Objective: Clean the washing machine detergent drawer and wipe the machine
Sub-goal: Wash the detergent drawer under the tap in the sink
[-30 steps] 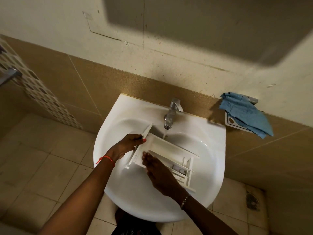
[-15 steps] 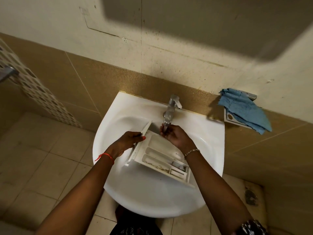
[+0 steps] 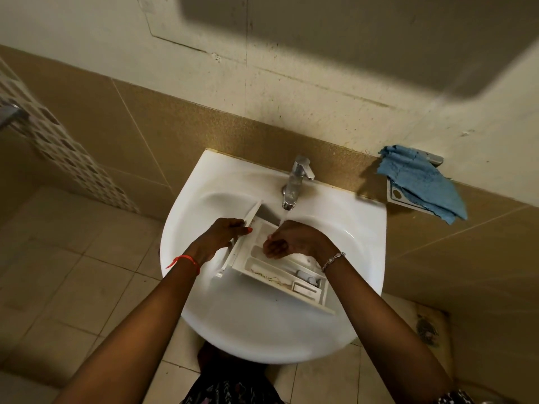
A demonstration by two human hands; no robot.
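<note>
Your left hand (image 3: pixel 224 234) grips the detergent drawer (image 3: pixel 256 265) by its front panel (image 3: pixel 253 212). The thumb lies on the panel's inner face and the fingers wrap behind it. From that grip the drawer runs away to your right and towards you. It sits tilted inside the white sink (image 3: pixel 262 330), with its open compartments facing up.

Your right hand (image 3: pixel 294 240) sits just beside the left grip, over the drawer's far compartment. Its fingers are curled down into that compartment. You cannot tell from here whether they pinch anything or only rub the plastic.

The tap (image 3: pixel 296 182) stands just beyond your right knuckles, and a thin stream of water (image 3: pixel 283 218) falls from it. The stream lands at the back of that hand and the drawer's far edge.

On the near side of your right hand, the compartment along the drawer's near wall shows brownish residue (image 3: pixel 274 278).

A red string (image 3: pixel 186 259) circles your left wrist and a bead bracelet (image 3: pixel 332 259) your right. Well off to the right of both hands, a blue cloth (image 3: pixel 423 185) hangs over a wall bracket (image 3: pixel 396 195).
</note>
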